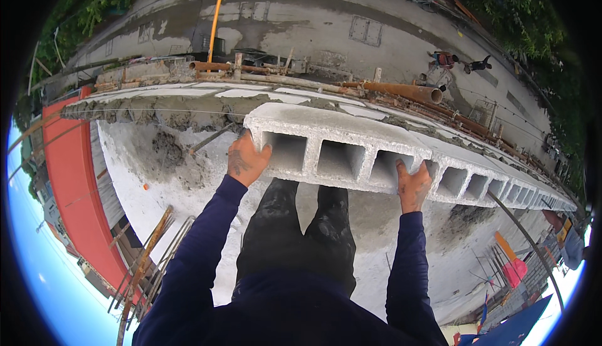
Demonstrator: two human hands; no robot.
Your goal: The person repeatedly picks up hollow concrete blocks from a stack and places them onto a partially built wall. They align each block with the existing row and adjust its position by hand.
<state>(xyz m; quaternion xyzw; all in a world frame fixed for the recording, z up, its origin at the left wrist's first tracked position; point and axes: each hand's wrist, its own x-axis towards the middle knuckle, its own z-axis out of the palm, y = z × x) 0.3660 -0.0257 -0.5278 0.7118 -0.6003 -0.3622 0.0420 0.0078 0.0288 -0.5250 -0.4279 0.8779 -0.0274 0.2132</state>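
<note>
A grey concrete hollow block [338,122] lies across in front of me, its open cells facing me. My left hand [248,159] grips its left end, fingers hidden behind that end. Near the right end, my right hand [414,186] has its thumb at a cell and its other fingers partly hidden in the hollows. The block meets a row of similar blocks [470,161] running off to the right; whether the ends touch is hidden. Wet mortar [182,111] lies in a rough strip to the left, with a thin string stretched above it.
A steel bar [211,139] sticks out beside my left hand; a bent bar [530,239] crosses at right. Rusty pipes [401,90] lie beyond the wall, above a street with people [444,60]. A mortar-splashed pale floor [135,164] surrounds my legs. A red beam [69,189] stands far left.
</note>
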